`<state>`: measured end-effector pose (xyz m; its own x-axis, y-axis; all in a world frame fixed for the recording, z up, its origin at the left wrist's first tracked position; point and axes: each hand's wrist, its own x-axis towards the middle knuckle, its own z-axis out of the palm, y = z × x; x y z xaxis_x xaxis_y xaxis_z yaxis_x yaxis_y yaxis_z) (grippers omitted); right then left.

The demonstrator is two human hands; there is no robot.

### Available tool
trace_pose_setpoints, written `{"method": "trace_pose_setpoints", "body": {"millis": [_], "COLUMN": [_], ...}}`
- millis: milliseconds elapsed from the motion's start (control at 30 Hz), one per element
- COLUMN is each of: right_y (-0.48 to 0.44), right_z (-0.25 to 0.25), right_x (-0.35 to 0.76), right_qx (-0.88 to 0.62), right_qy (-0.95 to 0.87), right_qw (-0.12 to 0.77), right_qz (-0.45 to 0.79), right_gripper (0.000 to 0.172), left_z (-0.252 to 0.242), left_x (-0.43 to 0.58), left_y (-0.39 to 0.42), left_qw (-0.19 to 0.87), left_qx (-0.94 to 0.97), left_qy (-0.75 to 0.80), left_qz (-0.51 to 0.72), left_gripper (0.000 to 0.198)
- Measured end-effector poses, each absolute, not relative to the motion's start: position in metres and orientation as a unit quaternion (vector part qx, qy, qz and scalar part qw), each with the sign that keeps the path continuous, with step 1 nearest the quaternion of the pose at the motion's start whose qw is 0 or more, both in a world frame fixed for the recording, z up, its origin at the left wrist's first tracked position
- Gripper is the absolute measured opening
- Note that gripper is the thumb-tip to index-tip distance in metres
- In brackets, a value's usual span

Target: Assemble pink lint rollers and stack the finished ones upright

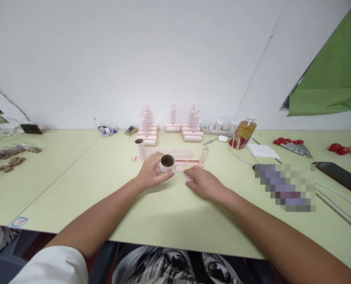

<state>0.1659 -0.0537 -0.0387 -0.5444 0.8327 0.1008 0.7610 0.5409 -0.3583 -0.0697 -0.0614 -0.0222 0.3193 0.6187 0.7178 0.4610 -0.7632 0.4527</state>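
My left hand (152,172) is closed around a pale roll (164,168) whose open brown core tilts up towards me. To its right, my right hand (205,182) has its fingers curled over a small pale pink part (189,178), mostly hidden under them. Just beyond my right fingertips lies a pink disc (179,168). Behind it rests a long pink shell (190,162), with a small clear bottle (204,156) standing at its right end. Another pale roll (139,145) with a brown end stands behind my left hand, near a small pink ring-shaped part (134,158).
Several pink cases (147,139) with upright pink bottles (173,114) stand along the wall. Towards the right are a large bottle of yellow and red liquid (243,132), cables, red-handled tools (293,146) and a black phone (341,177). Brown pieces (14,162) lie at the far left.
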Motion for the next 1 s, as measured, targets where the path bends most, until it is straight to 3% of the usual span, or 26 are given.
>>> {"method": "trace_pose_setpoints", "body": {"millis": [200, 300, 533, 1000], "right_y": [-0.058, -0.059, -0.067, -0.078], "right_z": [-0.035, -0.032, -0.028, -0.036], "right_x": [0.163, 0.161, 0.161, 0.155], "right_qx": [-0.464, -0.453, -0.35, -0.328], "right_qy": [-0.865, -0.845, -0.745, -0.765], "right_qw": [0.133, 0.228, 0.489, 0.434], "right_qz": [0.138, 0.169, 0.288, 0.345], "right_gripper": [0.017, 0.005, 0.011, 0.009], "left_z": [-0.026, -0.026, -0.023, -0.025], "left_x": [-0.071, -0.071, -0.063, -0.052], "left_y": [-0.062, -0.064, -0.069, -0.076], "left_qw": [0.125, 0.159, 0.151, 0.178], "left_qx": [0.828, 0.844, 0.858, 0.849], "left_qy": [0.328, 0.349, 0.413, 0.433], "left_qz": [0.437, 0.374, 0.265, 0.246], "left_gripper": [0.026, 0.029, 0.032, 0.031]}}
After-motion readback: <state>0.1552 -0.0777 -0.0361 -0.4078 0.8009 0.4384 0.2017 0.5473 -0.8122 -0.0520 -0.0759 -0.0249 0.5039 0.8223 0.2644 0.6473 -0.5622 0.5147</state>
